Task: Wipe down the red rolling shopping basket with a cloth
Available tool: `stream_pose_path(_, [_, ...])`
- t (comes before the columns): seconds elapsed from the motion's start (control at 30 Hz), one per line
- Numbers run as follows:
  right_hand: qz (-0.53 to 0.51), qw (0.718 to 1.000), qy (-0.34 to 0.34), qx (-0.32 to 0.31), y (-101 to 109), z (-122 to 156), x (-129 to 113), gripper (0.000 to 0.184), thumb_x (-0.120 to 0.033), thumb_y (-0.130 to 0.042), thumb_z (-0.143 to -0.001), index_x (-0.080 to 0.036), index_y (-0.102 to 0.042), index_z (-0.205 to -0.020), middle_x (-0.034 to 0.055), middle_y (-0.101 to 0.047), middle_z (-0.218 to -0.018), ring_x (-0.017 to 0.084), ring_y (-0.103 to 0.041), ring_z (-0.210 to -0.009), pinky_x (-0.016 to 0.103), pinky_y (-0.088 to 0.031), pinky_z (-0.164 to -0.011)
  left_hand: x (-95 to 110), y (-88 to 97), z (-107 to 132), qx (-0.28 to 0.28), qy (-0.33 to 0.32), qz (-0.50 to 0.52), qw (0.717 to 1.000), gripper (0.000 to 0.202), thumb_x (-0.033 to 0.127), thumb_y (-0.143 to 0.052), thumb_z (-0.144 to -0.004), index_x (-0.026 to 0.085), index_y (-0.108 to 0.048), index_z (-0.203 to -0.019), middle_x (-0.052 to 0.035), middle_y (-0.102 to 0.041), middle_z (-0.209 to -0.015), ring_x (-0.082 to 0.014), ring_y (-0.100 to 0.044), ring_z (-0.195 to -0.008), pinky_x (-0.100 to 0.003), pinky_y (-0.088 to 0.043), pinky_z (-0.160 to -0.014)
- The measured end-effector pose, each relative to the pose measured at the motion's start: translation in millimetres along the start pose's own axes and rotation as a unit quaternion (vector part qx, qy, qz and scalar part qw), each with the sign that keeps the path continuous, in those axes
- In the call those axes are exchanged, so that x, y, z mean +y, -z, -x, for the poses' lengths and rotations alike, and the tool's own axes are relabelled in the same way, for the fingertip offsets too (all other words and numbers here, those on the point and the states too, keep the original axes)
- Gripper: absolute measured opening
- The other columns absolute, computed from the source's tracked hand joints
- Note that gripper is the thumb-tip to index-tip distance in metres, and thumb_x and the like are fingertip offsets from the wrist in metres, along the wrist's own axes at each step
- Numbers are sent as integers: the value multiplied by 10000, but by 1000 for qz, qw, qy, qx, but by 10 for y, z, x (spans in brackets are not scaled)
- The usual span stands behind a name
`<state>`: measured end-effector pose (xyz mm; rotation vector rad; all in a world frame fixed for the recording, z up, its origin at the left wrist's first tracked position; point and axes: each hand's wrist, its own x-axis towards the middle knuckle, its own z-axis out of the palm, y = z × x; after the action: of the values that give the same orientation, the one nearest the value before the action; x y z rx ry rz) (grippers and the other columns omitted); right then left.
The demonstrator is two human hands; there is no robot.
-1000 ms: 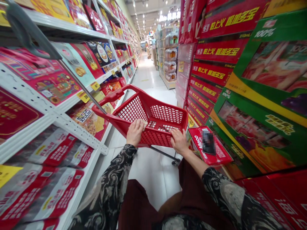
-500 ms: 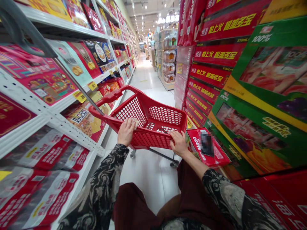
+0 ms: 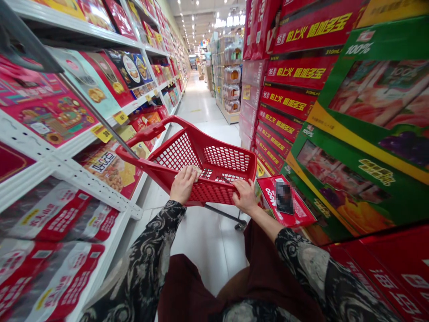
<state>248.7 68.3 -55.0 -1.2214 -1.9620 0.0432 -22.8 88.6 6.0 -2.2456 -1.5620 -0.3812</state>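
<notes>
A red plastic shopping cart (image 3: 214,154) with a perforated basket stands before me, turned at an angle across the aisle. My left hand (image 3: 182,185) presses a pale crumpled cloth (image 3: 197,171) onto the cart's near rim, fingers bent over it. Most of the cloth is hidden under the fingers. Farther right on the same rim, my right hand (image 3: 245,195) has its fingers hooked over the edge. The cart's handle (image 3: 152,132) points to the left.
White shelves (image 3: 130,107) of boxed snacks run along the left. Stacked red drink cartons (image 3: 288,100) and green juice boxes (image 3: 338,174) line the right side. A red box (image 3: 268,188) juts out beside my right hand. A grey pole (image 3: 97,114) crosses at upper left.
My left hand has slid a little to the right along the cart's rim with the cloth. My right hand stays on the rim. The whole view has shifted slightly.
</notes>
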Motion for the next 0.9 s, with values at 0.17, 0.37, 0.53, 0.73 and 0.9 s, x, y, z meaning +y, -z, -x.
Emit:
stream_pose_path(0.17, [-12,1000,-17,-12,-12,-83,25,341,-227,-492,-713,-194,-609,-1032,79,-657,-1099,253,-515,-1141,458,-140,-1075,-189,57,-66,-8,26,-13,1000,406,169,-342,-863,156,-540,-1217,-164,-551,-1271,-280,-431,-1251,-482,-363,-1003])
stream_pose_path(0.37, [-27,999,-9,-22,24,-209,146,329,-218,-492,-708,-187,-615,-1011,86,-660,-1093,249,-519,-1135,476,-148,-1074,-129,67,-109,-12,11,-18,1000,371,181,-347,-867,124,-545,-1175,-176,-573,-1187,-274,-472,-1173,-430,-389,-979])
stream_pose_path(0.53, [-4,999,-20,-42,84,-272,251,335,-215,-494,-733,-187,-609,-1047,100,-641,-1127,277,-475,-1178,541,-151,-1062,-372,198,-16,-9,34,-42,998,392,183,-328,-872,138,-531,-1205,-170,-544,-1256,-300,-434,-1223,-471,-375,-977])
stream_pose_path(0.73, [30,997,-46,-48,61,-263,198,433,-247,-509,-774,-151,-544,-1195,134,-536,-1299,308,-360,-1287,595,-80,-1070,-786,306,131,64,137,-60,987,433,197,-277,-883,88,-501,-1238,-197,-447,-1365,-345,-347,-1298,-520,-309,-1030])
stream_pose_path(0.9, [31,997,-28,-59,-20,-242,-6,507,-241,-482,-804,-139,-464,-1300,127,-435,-1400,277,-280,-1347,570,-35,-1094,-496,202,63,28,110,-59,992,422,194,-273,-878,79,-521,-1199,-189,-515,-1298,-304,-364,-1299,-460,-327,-1049])
